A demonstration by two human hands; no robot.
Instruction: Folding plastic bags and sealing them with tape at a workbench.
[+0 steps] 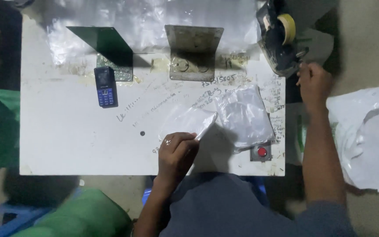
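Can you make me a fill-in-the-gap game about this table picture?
1. The left hand presses on a folded clear plastic ____.
2. The right hand reaches toward the ____ dispenser at the table's far right corner.
3. The small phone lying on the white table is dark ____.
4. The round button near the table's front edge is ____.

Missing words: bag; tape; blue; red

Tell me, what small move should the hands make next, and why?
Probably pull a strip of tape: the right hand is at the black tape dispenser, while the left hand pins the folded clear plastic bag on the white table.
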